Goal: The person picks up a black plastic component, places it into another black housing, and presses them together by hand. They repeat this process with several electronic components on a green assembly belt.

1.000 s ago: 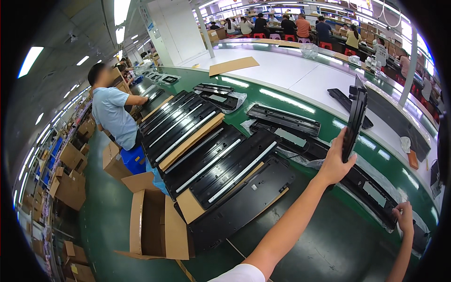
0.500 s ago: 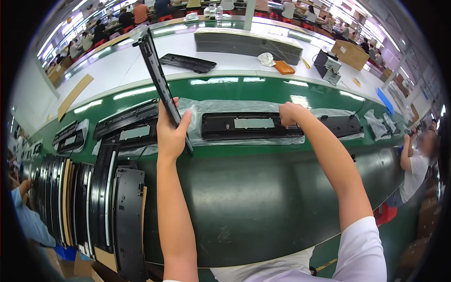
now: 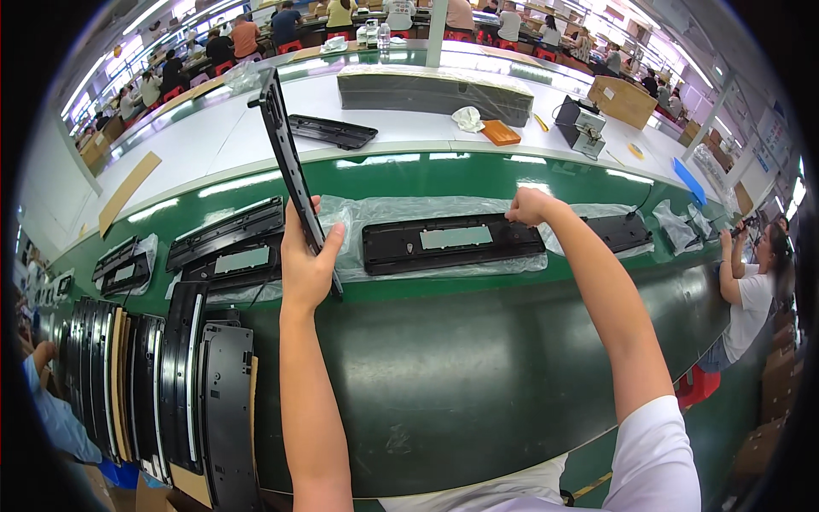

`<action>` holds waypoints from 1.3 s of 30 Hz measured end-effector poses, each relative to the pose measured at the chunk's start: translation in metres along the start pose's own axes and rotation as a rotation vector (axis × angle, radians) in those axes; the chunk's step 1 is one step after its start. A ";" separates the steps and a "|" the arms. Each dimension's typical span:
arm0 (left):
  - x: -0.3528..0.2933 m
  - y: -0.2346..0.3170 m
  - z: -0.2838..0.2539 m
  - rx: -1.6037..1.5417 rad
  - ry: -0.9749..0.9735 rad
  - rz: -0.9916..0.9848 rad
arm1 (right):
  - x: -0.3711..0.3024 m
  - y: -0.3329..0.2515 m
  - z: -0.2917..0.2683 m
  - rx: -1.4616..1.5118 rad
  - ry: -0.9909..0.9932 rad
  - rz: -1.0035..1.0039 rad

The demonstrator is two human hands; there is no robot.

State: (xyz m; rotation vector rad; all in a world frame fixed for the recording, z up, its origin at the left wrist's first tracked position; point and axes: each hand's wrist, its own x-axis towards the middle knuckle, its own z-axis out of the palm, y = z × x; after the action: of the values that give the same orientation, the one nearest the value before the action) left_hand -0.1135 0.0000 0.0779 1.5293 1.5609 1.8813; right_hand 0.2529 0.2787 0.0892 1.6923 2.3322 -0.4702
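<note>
A long, narrow black plastic panel (image 3: 292,158) stands steeply upright in my left hand (image 3: 309,256), thumb on one side and fingers behind it. Its lower end comes down close to the bench edge. Before me a similar black housing (image 3: 392,249), with a silver-grey plate (image 3: 456,238) in its middle, lies flat on clear plastic wrap (image 3: 426,268). My right hand (image 3: 532,207) is closed at the far right part of that housing, fingertips pinched near its far edge. Whatever is between those fingertips is hidden.
More black housings lie left (image 3: 229,243) and right (image 3: 618,232) on the green belt (image 3: 409,175). Black panels (image 3: 226,410) with cardboard between them stand stacked at lower left. Beyond are a grey foam block (image 3: 435,96), an orange tray (image 3: 501,132) and a metal device (image 3: 583,126). A co-worker (image 3: 755,282) is at right.
The view has tipped slightly upward. My right fingertips have shifted a little toward the housing's far edge. My left hand still holds the panel upright.
</note>
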 end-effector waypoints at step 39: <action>-0.015 0.044 0.039 0.083 -0.227 0.107 | -0.044 0.119 -0.059 0.686 -0.139 -0.297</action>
State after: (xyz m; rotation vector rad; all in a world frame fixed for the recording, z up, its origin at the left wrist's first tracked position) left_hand -0.0586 -0.0061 0.1012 1.8237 1.4982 1.6436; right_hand 0.3800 0.2963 0.1442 1.4568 2.4809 -1.5341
